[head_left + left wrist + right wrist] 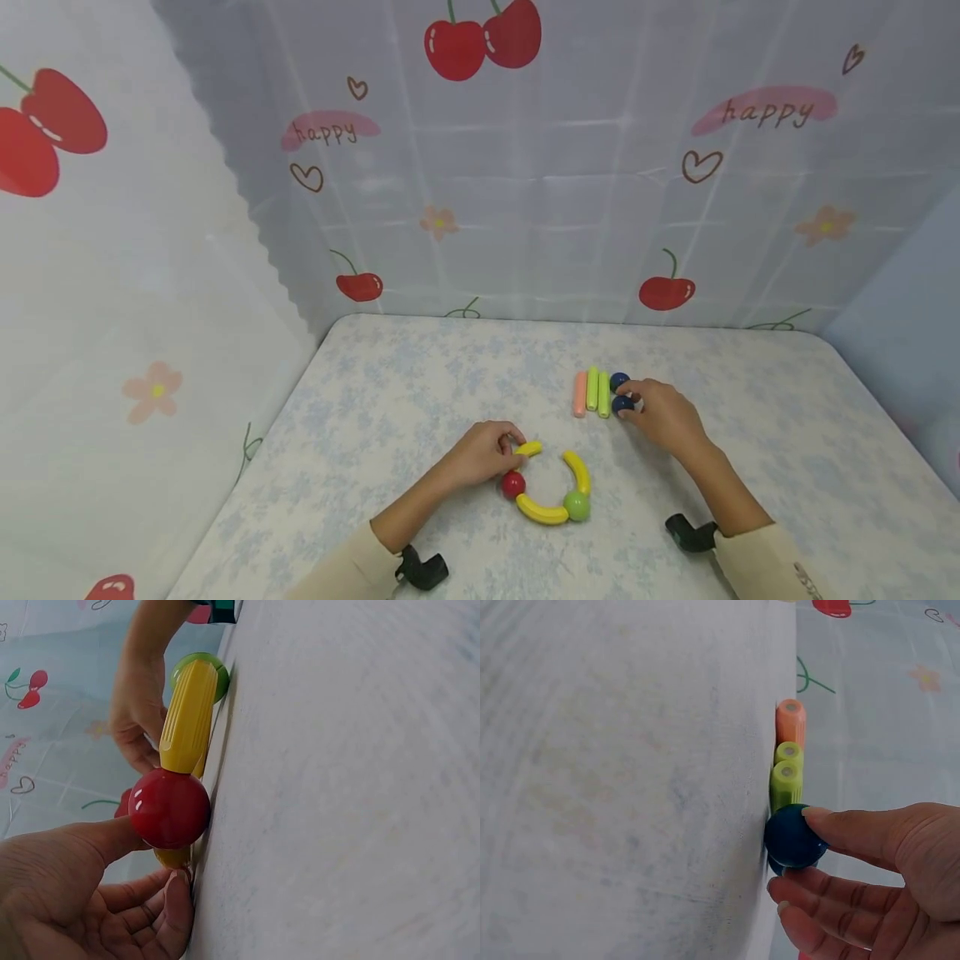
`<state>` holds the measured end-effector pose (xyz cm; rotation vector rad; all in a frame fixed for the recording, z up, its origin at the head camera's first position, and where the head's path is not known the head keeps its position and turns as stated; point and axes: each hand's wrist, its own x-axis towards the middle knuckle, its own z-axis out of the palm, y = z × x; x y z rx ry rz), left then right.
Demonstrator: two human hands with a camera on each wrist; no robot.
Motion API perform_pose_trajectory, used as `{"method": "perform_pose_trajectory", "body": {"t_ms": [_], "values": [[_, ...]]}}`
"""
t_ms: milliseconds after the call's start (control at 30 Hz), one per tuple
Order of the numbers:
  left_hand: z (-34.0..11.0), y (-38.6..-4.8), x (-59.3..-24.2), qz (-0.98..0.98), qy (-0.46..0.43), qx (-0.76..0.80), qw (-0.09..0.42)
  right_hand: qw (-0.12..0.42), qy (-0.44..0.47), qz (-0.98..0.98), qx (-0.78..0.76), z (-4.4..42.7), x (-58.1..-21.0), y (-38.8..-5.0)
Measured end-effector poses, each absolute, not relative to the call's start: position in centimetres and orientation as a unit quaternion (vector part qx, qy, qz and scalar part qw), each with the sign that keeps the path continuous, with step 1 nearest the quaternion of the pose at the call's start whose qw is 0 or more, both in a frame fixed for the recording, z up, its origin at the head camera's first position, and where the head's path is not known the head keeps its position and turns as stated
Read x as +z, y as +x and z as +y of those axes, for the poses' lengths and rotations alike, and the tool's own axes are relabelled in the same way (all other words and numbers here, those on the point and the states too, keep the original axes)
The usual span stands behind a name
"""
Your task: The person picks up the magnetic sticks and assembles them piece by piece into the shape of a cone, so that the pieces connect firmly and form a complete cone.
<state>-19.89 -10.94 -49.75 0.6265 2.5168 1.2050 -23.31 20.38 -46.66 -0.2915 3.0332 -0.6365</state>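
The near blue ball (621,406) was pinched between the right hand's (664,417) thumb and a finger; whether it rested on the table (390,375) or just above it, I could not tell. Being round, it had no long axis. Just past it lay the far blue ball (619,380), close by the same fingers, though contact there was unclear. Left of the balls, side by side, stood a row of two green sticks (604,393) and a pink stick (580,394), their long axes pointing away from the person. The left hand (478,454) gripped the left curve (531,448), whose free end poked out to the right. Nearer the person came the red ball (513,484), then the bottom curve (542,511), the green ball (577,505) and the right curve (577,472), bending away from the person. This broken ring left a gap between the left and right curves' free ends, to the left of the right fingers and nearer the person; the left hand was the closer to it.
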Motion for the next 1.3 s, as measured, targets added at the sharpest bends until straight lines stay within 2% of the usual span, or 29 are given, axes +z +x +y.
{"method": "perform_pose_trajectory", "body": {"t_ms": [133, 467, 900, 1300], "values": [[-11.0, -20.0, -49.9, 0.863, 0.212, 0.431, 0.154, 0.041, -0.084, 0.974, -0.204, 20.4, -46.6, -23.3], [-11.3, -20.2, -49.5, 0.857, 0.200, 0.445, 0.168, 0.053, -0.085, 0.975, -0.196, 20.5, -46.1, -23.3], [-11.3, -20.2, -49.2, 0.847, 0.197, 0.460, 0.179, -0.012, -0.140, 0.963, -0.230, 18.8, -43.5, -21.2], [-11.4, -20.4, -49.6, 0.834, 0.194, 0.479, 0.191, 0.024, -0.199, 0.939, -0.280, 15.9, -44.5, -20.2]]}}
